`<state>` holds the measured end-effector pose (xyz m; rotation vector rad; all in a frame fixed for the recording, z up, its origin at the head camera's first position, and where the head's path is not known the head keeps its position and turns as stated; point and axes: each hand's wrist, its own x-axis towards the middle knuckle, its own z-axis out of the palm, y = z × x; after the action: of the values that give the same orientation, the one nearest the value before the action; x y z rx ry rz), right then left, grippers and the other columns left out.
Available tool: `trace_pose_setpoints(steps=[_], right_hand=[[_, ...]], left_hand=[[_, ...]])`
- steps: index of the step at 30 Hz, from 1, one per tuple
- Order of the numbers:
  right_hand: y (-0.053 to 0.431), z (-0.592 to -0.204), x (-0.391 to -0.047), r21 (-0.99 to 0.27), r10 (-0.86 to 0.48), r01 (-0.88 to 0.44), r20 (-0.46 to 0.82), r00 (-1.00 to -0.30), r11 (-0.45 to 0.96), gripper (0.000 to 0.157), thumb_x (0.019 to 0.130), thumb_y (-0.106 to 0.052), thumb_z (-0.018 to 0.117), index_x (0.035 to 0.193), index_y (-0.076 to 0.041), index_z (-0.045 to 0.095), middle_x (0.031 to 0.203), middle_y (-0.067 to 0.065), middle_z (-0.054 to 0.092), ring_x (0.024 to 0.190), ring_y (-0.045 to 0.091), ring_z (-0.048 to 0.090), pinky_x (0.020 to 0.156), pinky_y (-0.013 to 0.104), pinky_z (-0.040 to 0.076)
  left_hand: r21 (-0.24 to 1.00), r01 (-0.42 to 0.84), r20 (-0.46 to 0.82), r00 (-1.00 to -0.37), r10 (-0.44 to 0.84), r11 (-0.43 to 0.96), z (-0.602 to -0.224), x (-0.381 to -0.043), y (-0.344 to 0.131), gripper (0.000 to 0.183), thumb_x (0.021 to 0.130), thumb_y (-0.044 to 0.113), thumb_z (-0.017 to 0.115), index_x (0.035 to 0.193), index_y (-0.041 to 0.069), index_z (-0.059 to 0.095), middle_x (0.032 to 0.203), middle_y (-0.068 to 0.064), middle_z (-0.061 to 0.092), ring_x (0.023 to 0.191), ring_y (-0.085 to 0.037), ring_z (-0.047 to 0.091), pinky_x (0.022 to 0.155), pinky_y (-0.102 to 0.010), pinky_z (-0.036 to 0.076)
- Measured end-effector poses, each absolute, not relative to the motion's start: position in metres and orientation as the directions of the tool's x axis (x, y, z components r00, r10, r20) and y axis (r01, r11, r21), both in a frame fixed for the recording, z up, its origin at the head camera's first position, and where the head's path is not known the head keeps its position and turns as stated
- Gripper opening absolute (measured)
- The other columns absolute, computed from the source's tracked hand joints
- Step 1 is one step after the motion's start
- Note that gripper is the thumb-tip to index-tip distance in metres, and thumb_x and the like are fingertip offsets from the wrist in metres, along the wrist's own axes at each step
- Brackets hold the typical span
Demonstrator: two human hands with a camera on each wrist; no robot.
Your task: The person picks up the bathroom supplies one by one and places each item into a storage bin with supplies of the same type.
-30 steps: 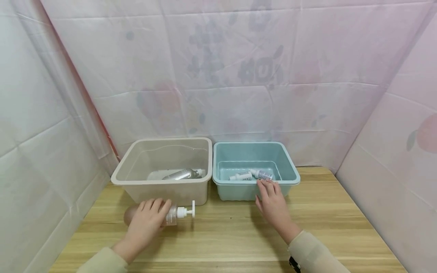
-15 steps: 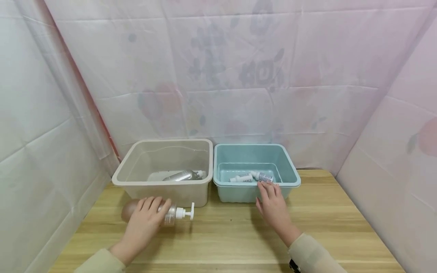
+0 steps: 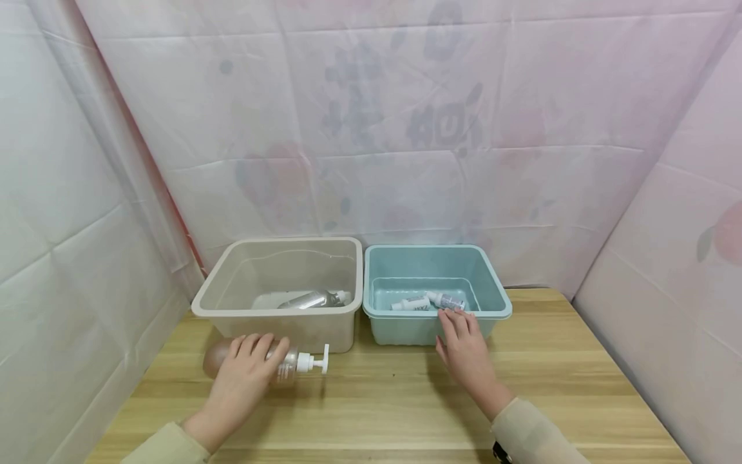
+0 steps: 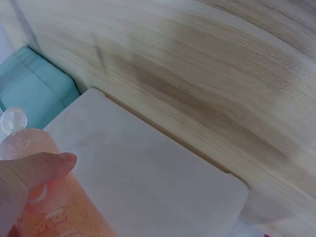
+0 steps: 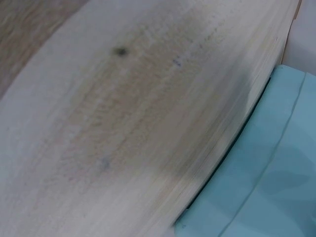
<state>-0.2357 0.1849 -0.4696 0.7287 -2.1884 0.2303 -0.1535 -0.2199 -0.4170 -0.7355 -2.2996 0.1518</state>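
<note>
In the head view my left hand (image 3: pixel 246 374) grips a pinkish clear pump bottle (image 3: pixel 286 368) lying sideways in front of the beige bin (image 3: pixel 278 314). Its white pump head (image 3: pixel 315 363) points right. The left wrist view shows the thumb (image 4: pixel 47 168) across the bottle (image 4: pixel 64 217), whose body looks orange with printed lettering. My right hand (image 3: pixel 466 351) touches the front rim of the blue bin (image 3: pixel 382 328) with its fingertips and holds nothing. The right wrist view shows the bin's outer wall (image 5: pixel 266 173), but no hand.
A clear and grey bottle (image 3: pixel 313 299) lies inside the beige bin. Two small white bottles, one plain-bodied (image 3: pixel 411 303) and one with a patterned label (image 3: pixel 445 300), lie in the blue bin. Both bins stand side by side on the wooden table (image 3: pixel 394 412), against hanging sheets (image 3: pixel 406 180).
My left hand has shifted slightly left with the pump bottle still in its grip. The right hand stays at the blue bin's rim.
</note>
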Motion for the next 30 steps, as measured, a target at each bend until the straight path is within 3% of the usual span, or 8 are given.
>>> trace_pose_setpoints(steps=[8, 18, 25, 30], right_hand=[[0.184, -0.47, -0.24, 0.093, -0.427, -0.577, 0.768, -0.478, 0.812, 0.052, 0.072, -0.014, 0.062, 0.117, 0.012, 0.053, 0.109, 0.026, 0.054, 0.103, 0.043, 0.05, 0.091, 0.055, 0.039], [0.184, -0.47, -0.237, 0.093, -0.42, -0.572, 0.775, -0.472, 0.815, 0.046, 0.088, -0.023, 0.041, 0.116, 0.012, 0.054, 0.107, 0.026, 0.054, 0.102, 0.043, 0.05, 0.093, 0.055, 0.037], [0.185, -0.468, -0.237, 0.094, -0.425, -0.564, 0.76, -0.491, 0.82, 0.05, 0.076, -0.017, 0.058, 0.116, 0.012, 0.054, 0.109, 0.026, 0.054, 0.103, 0.044, 0.05, 0.092, 0.056, 0.038], [0.185, -0.469, -0.237, 0.102, -0.431, -0.565, 0.759, -0.487, 0.818, 0.048, 0.078, -0.018, 0.055, 0.116, 0.012, 0.054, 0.108, 0.026, 0.054, 0.103, 0.043, 0.05, 0.091, 0.055, 0.039]], left_hand=[[-0.31, 0.462, 0.58, -0.601, 0.55, 0.831, -0.412, -0.151, -0.22, 0.072, 0.047, 0.019, 0.083, 0.112, 0.009, 0.055, 0.098, -0.016, 0.056, 0.087, -0.037, 0.054, 0.076, -0.052, 0.044], [-0.308, 0.472, 0.592, -0.585, 0.555, 0.826, -0.409, -0.151, -0.218, 0.069, 0.047, 0.019, 0.083, 0.11, 0.008, 0.056, 0.097, -0.016, 0.056, 0.086, -0.038, 0.054, 0.076, -0.052, 0.044], [-0.322, 0.457, 0.587, -0.591, 0.554, 0.829, -0.402, -0.15, -0.215, 0.067, 0.05, 0.017, 0.082, 0.111, 0.008, 0.055, 0.098, -0.016, 0.056, 0.086, -0.037, 0.055, 0.076, -0.052, 0.045], [-0.308, 0.464, 0.605, -0.578, 0.548, 0.83, -0.397, -0.149, -0.213, 0.07, 0.046, 0.014, 0.084, 0.11, 0.007, 0.055, 0.097, -0.017, 0.057, 0.085, -0.038, 0.055, 0.075, -0.053, 0.045]])
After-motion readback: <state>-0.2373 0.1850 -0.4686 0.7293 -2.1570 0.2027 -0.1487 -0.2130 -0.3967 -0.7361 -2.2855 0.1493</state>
